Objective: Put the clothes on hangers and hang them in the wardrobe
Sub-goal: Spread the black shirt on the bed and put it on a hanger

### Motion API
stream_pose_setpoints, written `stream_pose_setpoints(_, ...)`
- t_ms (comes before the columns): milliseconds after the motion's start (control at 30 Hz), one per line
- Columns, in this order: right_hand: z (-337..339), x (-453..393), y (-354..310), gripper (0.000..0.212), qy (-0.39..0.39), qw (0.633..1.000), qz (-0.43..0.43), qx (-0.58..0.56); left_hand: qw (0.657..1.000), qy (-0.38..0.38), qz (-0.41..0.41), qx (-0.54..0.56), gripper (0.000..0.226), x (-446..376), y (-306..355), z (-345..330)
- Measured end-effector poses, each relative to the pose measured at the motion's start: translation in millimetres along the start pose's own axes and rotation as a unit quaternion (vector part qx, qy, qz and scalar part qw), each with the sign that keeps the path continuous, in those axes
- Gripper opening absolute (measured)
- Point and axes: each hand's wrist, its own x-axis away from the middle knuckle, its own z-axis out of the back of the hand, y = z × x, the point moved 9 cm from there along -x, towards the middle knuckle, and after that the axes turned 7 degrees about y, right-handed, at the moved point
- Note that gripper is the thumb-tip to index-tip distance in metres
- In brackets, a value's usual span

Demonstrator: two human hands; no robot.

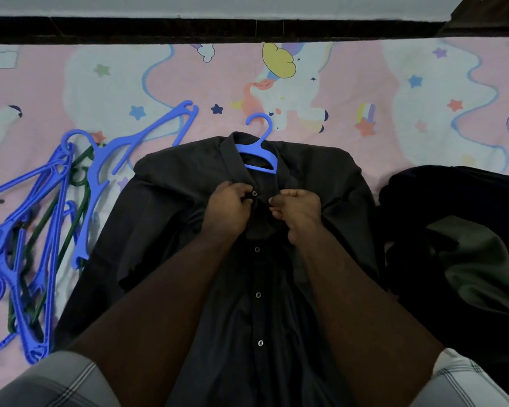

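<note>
Pink cartoon bedsheet (350, 92). At left we note loose hangers (41, 218). Centre: black shirt (256, 289) on blue hanger (259, 151); left hand (228, 211), right hand (299, 211) each pinch its placket. Dark clothes pile (459, 259) at right.

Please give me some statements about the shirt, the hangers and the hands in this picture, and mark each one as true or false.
1. A blue hanger sits inside the collar of the dark shirt. True.
2. The left hand lies flat on the bedsheet. False: it grips the shirt front near the top button.
3. The right hand pinches the shirt front. True.
4. The spare hangers lie to the right of the shirt. False: they lie to its left.
5. The shirt already hangs in a wardrobe. False: it lies on the bedsheet.
</note>
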Motion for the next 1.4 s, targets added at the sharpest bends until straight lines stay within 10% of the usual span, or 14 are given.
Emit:
stream_pose_setpoints(600, 7, -1, 2, 0.027, -0.049, 0.998, 0.016, 0.025, 0.998, -0.060, -0.029, -0.001, 0.012, -14, 24, -22)
stream_pose_setpoints(1133, 11, 28, -44, 0.021, 0.097, 0.911, 0.329, 0.230, 0.997, -0.066, -0.031, -0.038, 0.016, -15, 23, -17)
stream_pose_setpoints(1400, 6, 28, -37, 0.024, 0.085, 0.911, 0.307, 0.261, 0.993, -0.088, -0.059, -0.056, 0.031, -12, 20, -17)
